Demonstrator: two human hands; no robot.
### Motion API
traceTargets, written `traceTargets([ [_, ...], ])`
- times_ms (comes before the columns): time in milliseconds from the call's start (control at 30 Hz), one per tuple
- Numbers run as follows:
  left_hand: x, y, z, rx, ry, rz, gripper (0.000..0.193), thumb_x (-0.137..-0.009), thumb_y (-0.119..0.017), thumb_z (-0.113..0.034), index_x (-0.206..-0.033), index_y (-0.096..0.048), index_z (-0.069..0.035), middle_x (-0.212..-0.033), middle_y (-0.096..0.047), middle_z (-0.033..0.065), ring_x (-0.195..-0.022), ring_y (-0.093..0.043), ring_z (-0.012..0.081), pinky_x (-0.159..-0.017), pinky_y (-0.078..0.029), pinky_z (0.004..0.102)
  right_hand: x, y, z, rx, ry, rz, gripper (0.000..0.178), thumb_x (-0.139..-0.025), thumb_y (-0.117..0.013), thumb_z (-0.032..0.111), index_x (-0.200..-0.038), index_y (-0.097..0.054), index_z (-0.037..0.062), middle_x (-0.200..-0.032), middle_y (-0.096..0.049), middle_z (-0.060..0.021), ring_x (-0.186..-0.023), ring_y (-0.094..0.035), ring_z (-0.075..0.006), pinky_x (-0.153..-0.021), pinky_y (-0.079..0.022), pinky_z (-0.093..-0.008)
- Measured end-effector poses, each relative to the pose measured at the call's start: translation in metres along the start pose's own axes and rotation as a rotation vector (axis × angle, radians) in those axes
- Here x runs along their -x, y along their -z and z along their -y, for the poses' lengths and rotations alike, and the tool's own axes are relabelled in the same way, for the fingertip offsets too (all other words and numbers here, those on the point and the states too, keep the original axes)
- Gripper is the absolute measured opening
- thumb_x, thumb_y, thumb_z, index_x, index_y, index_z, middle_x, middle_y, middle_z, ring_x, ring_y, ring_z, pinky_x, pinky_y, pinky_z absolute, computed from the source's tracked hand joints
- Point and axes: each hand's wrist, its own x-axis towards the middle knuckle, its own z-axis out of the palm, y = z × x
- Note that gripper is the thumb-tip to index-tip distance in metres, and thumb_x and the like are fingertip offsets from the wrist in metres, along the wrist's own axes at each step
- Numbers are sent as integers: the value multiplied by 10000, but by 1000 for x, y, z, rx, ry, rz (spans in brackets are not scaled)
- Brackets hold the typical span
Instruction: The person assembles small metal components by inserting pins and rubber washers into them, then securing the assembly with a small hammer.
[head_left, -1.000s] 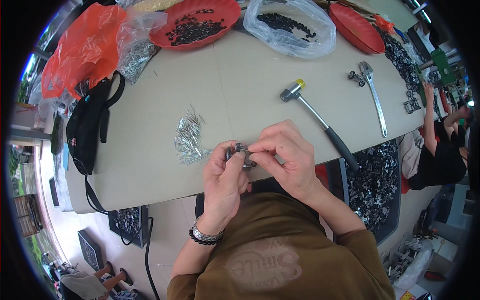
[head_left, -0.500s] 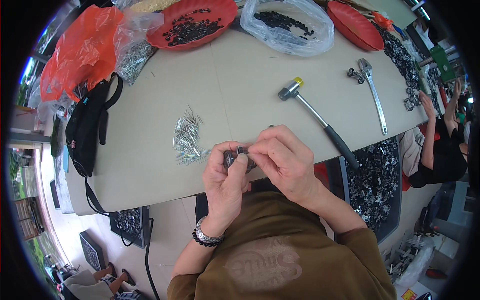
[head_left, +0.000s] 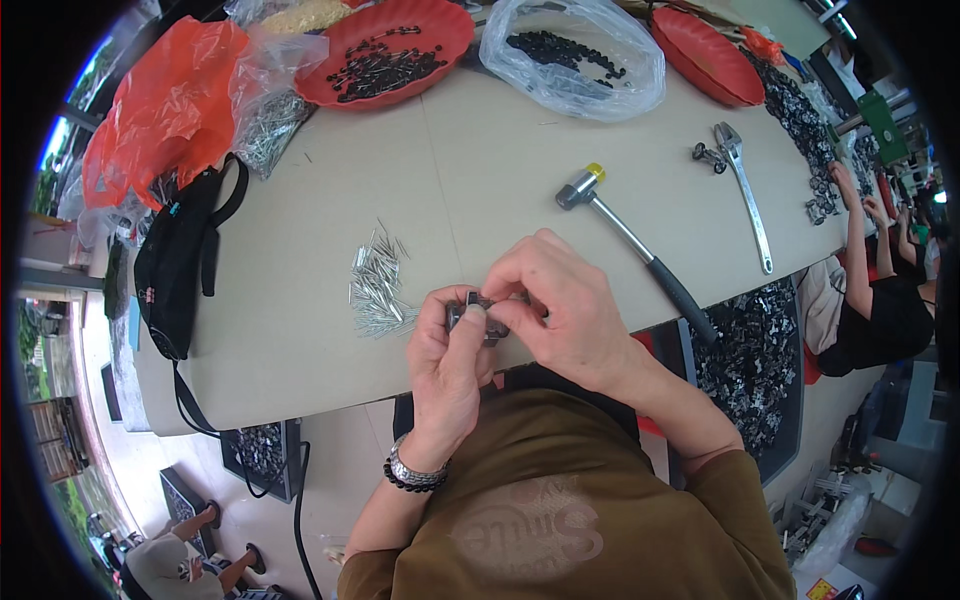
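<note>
My left hand [head_left: 446,375] is closed round a small dark metal part [head_left: 493,327], held just over the table's near edge with the thumb pressed on top. Against the same part, the fingertips of my right hand [head_left: 568,310] are pinched together; whatever lies between them is hidden by the fingers. Left of my hands is a loose heap of thin silvery pins [head_left: 377,285]. A mallet [head_left: 622,224] with a yellow-and-grey head and black grip lies to the right.
An adjustable wrench [head_left: 746,200] lies beside a small metal piece [head_left: 709,157]. Along the far edge are a red plate [head_left: 440,28] of black-headed pieces and a clear bag [head_left: 640,90] of black bits. A black pouch [head_left: 170,275] lies left; a bin [head_left: 790,420] of metal parts stands right.
My right hand has turned and shifted slightly left, its fingers now closer over the dark part. The left hand keeps its hold. At the far right, a co-worker's arms have moved.
</note>
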Motion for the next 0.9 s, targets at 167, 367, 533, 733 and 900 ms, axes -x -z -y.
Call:
traceTargets([
  [167, -5, -4, -11, -355, -181, -5, 152, -1062, -540, -99, -1192, -542, -21, -768, -494, -57, -562, -377, -8, -479, -300, 189, -15, 0, 3, 130, 63, 30, 253, -812, -685, -62, -1011, -577, 53, -899, -622, -81, -845, -601, -286, -697, -511, -409],
  [367, -21, 11, -15, -518, -319, 1, 182, -1017, -637, -107, -1151, -584, 4, -881, -587, 1, -750, -495, 59, -656, -435, 235, -38, 3, 5, 104, 70, 98, 245, -831, -676, -38, -1029, -558, 49, -846, -600, -76, -826, -606, -279, -678, -515, -407],
  [533, -34, 16, -19, -160, -141, 17, 231, -1026, -636, -152, -1184, -576, 5, -918, -606, 4, -760, -517, 69, -667, -462, 257, -73, 7, -8, -11, -51, 235, 264, -821, -688, -27, -1031, -548, 48, -840, -598, -86, -795, -616, -281, -690, -512, -405],
  [733, -55, 31, -4, -727, -312, 57, 330, -1054, -632, -278, -1182, -623, 26, -865, -620, 13, -643, -540, 87, -581, -439, 242, -196, 0, -58, 195, -95, 7, 249, -814, -722, 50, -1030, -599, 38, -923, -682, -97, -860, -682, -243, -765, -533, -391],
  [900, -60, 20, -15, -1039, -408, -86, 402, -959, -744, -206, -1252, -643, 51, -936, -676, 139, -753, -600, 156, -688, -495, 292, -245, -9, -94, 215, -156, -156, 244, -800, -723, 13, -1031, -643, 10, -877, -720, -133, -901, -715, -316, -813, -546, -425],
])
